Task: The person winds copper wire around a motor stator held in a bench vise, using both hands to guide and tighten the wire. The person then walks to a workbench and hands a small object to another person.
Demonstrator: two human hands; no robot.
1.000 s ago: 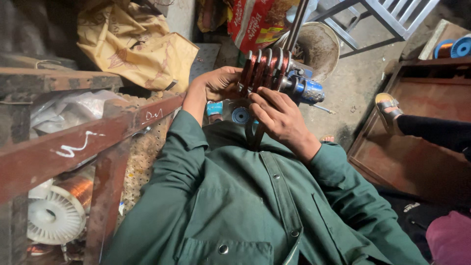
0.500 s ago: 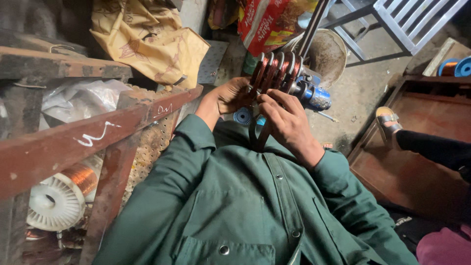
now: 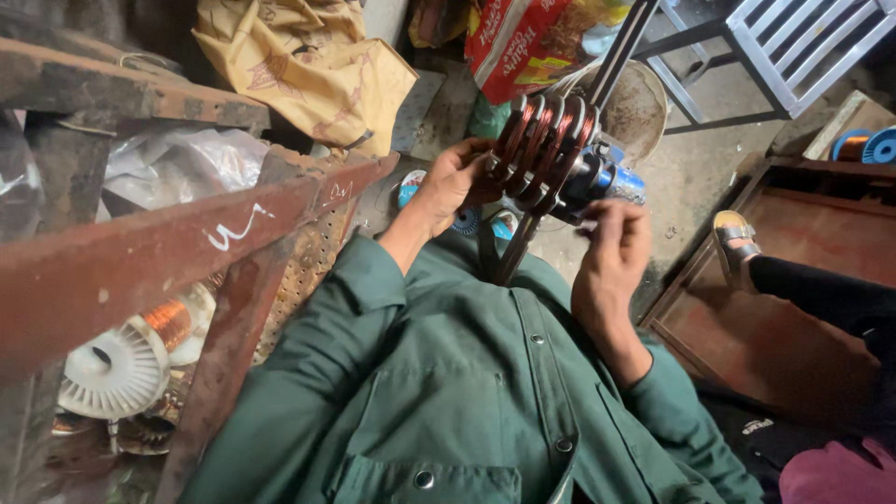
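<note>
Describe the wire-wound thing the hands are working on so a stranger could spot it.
Above the green jacket, the left hand steadies a ribbed former on a dark rod. Its grooves hold reddish copper wire, unlike the white fan-shaped part lower left.

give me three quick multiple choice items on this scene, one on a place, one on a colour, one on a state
1. Where is the white plastic fan wheel?
A. lower left, under the rusty frame
B. on the white chair
C. in the right hand

2. What colour are the person's sleeves?
A. yellow
B. green
C. red

3. How is the copper-wound coil former held?
A. lying free on the floor
B. hanging from a hook
C. gripped by the left hand, with the right hand just beside it

Answers:
1 A, it sits low behind the rusty frame.
2 B, both arms wear green cloth.
3 C, the left hand wraps its side while the right hand pinches close below it.
</note>
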